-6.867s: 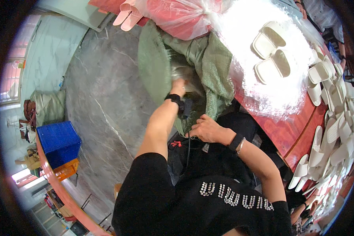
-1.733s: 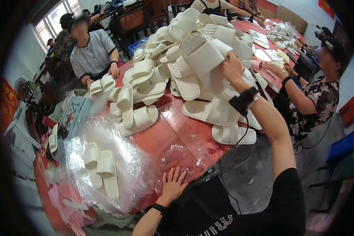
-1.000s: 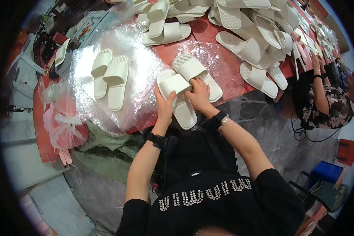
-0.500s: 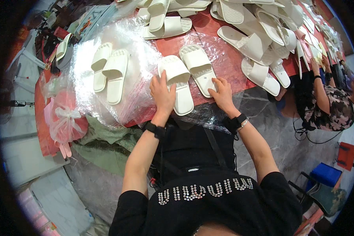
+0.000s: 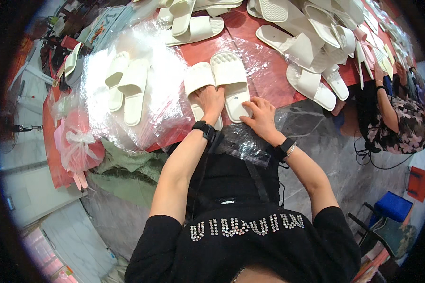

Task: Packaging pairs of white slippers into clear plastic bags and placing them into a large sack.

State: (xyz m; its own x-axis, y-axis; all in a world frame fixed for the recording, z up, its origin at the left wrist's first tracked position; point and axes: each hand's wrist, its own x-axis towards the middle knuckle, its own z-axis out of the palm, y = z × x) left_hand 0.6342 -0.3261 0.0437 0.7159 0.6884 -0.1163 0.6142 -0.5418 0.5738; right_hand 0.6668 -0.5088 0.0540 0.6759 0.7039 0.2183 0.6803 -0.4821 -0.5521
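Observation:
Two white slippers lie side by side near the table's front edge: the left slipper [image 5: 198, 78] and the right slipper [image 5: 230, 74], toes pointing away from me. My left hand [image 5: 210, 100] lies over the left slipper with its fingers bent down at the strap opening, close to the inner edge of the right one; the fingertips are hidden. At the outer edge of the right slipper's heel, my right hand [image 5: 261, 116] pinches with thumb and fingers. Clear plastic film [image 5: 245, 141] hangs over the table edge beneath them.
Another white slipper pair [image 5: 134, 92] rests on a stack of shiny clear bags [image 5: 165, 108] to the left. White slippers [image 5: 300, 49] are heaped across the back and right of the red table [image 5: 205, 54]. A tied pink bag [image 5: 82, 148] hangs at left. A co-worker [image 5: 396, 122] is at right.
The two slippers have come together, the left one shifting up beside the right. My left hand has moved from the left slipper's outer side to its strap opening. My right hand has moved slightly left.

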